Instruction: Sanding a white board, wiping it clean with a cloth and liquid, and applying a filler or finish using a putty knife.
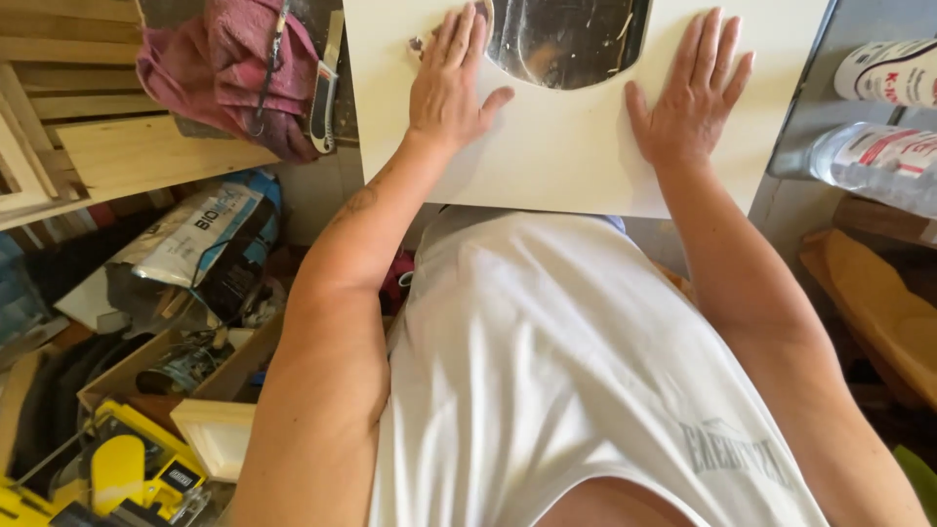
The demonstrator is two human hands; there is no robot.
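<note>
- A pale board with a rounded cut-out at its far edge lies at the far middle of the scene, just beyond the person's white shirt.
- The left hand lies flat on the board's left part, palm down; its fingers are stretched out and slightly spread, reaching to the left rim of the cut-out, thumb pointing right. It grips nothing.
- The right hand lies flat on the board's right part, just right of the cut-out, fingers straight and fanned towards the far edge. It too holds nothing, only presses on the surface.
- The board lies under both palms; the cut-out sits between the two hands.
- Through the cut-out shows something dark and shiny, perhaps glass or metal; the view is too poor to tell.
- Far left, a pink cloth hangs over light wooden planks.
- Near left, a yellow power tool lies among clutter on the floor.
- Far right, plastic bottles lie on a shelf.
</note>
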